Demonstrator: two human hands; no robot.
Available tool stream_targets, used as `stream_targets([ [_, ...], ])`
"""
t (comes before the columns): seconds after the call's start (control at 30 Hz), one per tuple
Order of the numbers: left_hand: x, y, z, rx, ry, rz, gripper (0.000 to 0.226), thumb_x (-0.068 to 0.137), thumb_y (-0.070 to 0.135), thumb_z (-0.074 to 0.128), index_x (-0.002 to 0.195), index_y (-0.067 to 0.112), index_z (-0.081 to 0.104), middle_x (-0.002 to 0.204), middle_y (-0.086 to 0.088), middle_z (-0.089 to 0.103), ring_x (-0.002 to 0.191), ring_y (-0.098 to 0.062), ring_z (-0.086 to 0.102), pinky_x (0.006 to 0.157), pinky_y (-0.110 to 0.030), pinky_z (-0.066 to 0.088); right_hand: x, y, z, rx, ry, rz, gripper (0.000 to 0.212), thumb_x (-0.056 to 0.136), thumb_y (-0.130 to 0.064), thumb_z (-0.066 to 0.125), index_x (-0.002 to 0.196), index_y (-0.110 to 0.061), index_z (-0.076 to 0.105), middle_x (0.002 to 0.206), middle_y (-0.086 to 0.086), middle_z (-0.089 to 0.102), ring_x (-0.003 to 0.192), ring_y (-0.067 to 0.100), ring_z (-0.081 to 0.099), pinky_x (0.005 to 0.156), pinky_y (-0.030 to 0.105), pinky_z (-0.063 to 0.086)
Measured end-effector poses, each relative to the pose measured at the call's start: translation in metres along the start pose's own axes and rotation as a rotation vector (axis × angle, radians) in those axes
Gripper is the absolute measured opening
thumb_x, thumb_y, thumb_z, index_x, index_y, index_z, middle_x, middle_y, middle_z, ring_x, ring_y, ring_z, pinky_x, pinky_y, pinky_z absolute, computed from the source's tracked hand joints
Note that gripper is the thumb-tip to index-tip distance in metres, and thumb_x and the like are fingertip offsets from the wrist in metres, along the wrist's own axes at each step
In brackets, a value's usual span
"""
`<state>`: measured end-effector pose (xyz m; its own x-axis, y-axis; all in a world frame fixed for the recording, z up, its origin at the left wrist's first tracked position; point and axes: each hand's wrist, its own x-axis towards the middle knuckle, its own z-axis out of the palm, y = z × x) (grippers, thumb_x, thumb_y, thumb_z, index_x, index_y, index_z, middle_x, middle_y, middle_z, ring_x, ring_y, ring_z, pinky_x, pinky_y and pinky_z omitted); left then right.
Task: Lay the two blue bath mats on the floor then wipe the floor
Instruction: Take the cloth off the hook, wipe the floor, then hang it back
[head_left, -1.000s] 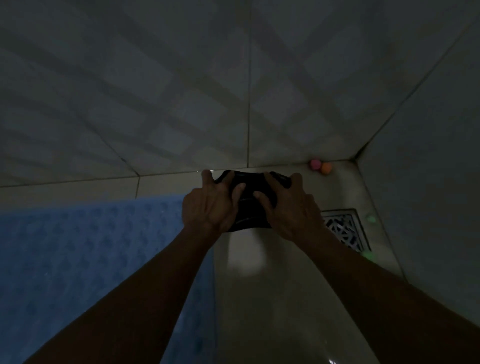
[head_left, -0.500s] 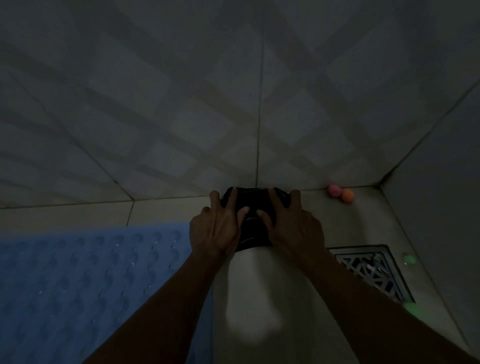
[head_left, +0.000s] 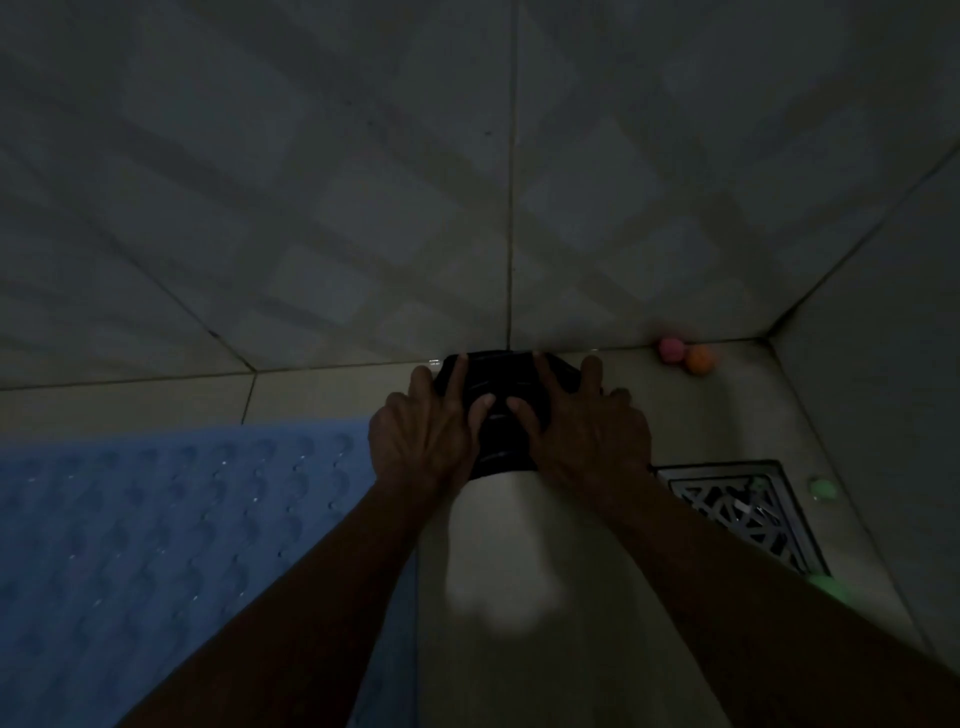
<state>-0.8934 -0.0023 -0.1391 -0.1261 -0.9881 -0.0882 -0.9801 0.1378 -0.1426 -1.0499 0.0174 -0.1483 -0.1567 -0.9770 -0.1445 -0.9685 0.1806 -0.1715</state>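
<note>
A dark folded cloth lies on the pale tiled floor, right against the foot of the back wall. My left hand and my right hand press flat on it side by side, fingers spread and straight. A blue bath mat with a bumpy surface lies flat on the floor at the left; my left forearm crosses its right edge. Only one mat is in view.
A metal floor drain sits right of my right wrist. A pink ball and an orange ball lie in the far right corner. Two pale green balls lie along the right wall. Tiled walls close the back and right.
Both hands have pushed the cloth forward until it meets the foot of the back wall. The view has tilted, so the floor sits lower in frame.
</note>
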Motion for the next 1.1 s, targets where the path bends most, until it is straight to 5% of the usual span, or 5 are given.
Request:
stream_targets([
  [0.3,-0.01,0.0,-0.005,-0.024,-0.043,-0.02,0.068,0.101,0.063,0.021,0.16,0.031,0.007,0.135,-0.015,0.041,0.099,-0.033,0.061,0.07,-0.035,0.033,-0.016,0.002,-0.01,-0.053,-0.062,-0.031,0.073,0.095,-0.07,0.021,0.158,-0.037,0.003,0.149,0.018,0.024,0.102,0.039,0.057,0.084,0.039,0.043],
  [0.8,-0.098,0.005,-0.002,-0.026,-0.081,-0.03,0.069,0.101,0.063,0.019,0.16,0.03,0.007,0.141,-0.013,0.038,0.102,-0.03,0.059,0.075,-0.036,0.04,-0.098,0.011,-0.002,-0.012,-0.141,-0.04,0.074,0.094,-0.073,0.02,0.157,-0.04,-0.002,0.155,0.017,0.019,0.111,0.04,0.055,0.086,0.041,0.045],
  [1.1,-0.145,0.006,0.012,-0.165,-0.055,-0.092,0.068,0.1,0.064,0.023,0.159,0.033,0.012,0.137,-0.011,0.041,0.108,-0.03,0.05,0.066,-0.035,0.035,-0.141,0.013,0.01,-0.031,-0.1,-0.019,0.075,0.092,-0.074,0.019,0.156,-0.042,-0.004,0.152,0.015,0.023,0.108,0.038,0.054,0.081,0.041,0.047],
])
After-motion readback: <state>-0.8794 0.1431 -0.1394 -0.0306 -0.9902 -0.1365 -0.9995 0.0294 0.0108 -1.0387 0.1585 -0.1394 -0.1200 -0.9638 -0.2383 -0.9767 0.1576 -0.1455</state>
